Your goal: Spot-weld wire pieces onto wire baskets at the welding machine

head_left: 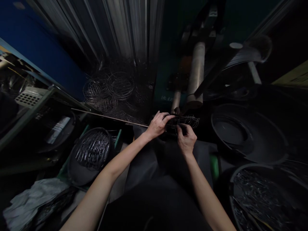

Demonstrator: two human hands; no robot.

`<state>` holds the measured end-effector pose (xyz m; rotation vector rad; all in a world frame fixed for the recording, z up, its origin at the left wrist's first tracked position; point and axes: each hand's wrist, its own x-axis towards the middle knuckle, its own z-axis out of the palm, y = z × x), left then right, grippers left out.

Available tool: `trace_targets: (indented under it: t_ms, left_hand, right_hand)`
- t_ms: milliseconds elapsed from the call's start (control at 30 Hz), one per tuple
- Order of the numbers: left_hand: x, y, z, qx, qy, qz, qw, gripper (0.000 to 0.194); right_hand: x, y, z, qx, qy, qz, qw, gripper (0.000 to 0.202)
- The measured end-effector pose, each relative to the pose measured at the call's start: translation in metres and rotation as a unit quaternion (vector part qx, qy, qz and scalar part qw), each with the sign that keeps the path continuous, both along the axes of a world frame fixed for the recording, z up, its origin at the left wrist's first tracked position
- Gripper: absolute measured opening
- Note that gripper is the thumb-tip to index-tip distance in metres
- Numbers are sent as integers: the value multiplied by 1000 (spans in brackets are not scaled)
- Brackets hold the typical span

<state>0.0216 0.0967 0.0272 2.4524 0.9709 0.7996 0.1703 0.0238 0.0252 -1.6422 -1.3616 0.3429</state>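
A wire rack [190,121] made of thin metal rods is held in front of me, just below the upright metal cylinders of a machine. My left hand [158,123] grips its left end, with the fingers reaching over the upper wires. Pinched on the near edge of the same rack is my right hand [186,138], thumb and fingertips closed together. Dim light hides exactly where the fingertips meet the wires.
Round wire grids [120,86] lie piled on the bench at back left. A bowl of short metal rods [93,149] stands at left, near a pale cloth [33,202]. Dark tubs [255,131] and a basin of wire pieces [262,195] stand at right. The machine's thick cylinder [197,70] rises ahead.
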Motion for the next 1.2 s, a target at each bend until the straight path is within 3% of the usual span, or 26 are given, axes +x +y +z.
trace_targets:
  t_ms: [233,367,600,767,867,967,1033,1067,1100,1200]
  left_hand:
    - [0,2,-3,7,9,1,1000,69]
    - [-1,4,-5,26,11,-2,1000,66]
    - [-3,10,-7,56,9,-10,998,66]
    - [-4,14,-3,52,4,-18,998,81]
    - [-4,14,2,46,-2,-27,999,86]
    - [-8,5,5,34,-2,-32,999,81]
    - [-12,-11,11,-2,5,-47,999,84]
    - [-12,-21,16,-31,6,-58,998,87]
    - [-11,-31,21,-62,2,-63,996,90]
    - [-1,-53,28,-144,19,-101,984,92]
  right_hand:
    - [0,3,0,16,-5,6,1000,14]
    - [-1,2,0,36,-57,10,998,13]
    - [-3,9,-10,50,-80,11,995,13]
    - [-6,-1,10,53,-45,10,998,16]
    - [22,-28,23,34,-28,-17,999,28]
    - [86,-83,24,-52,-43,-133,989,27]
    - [137,-131,21,-177,-77,-258,947,28]
    - [162,-153,17,-293,-99,-320,896,30]
    - [184,-172,11,-448,-120,-315,828,37]
    - [228,-206,-22,-627,-93,-318,705,57]
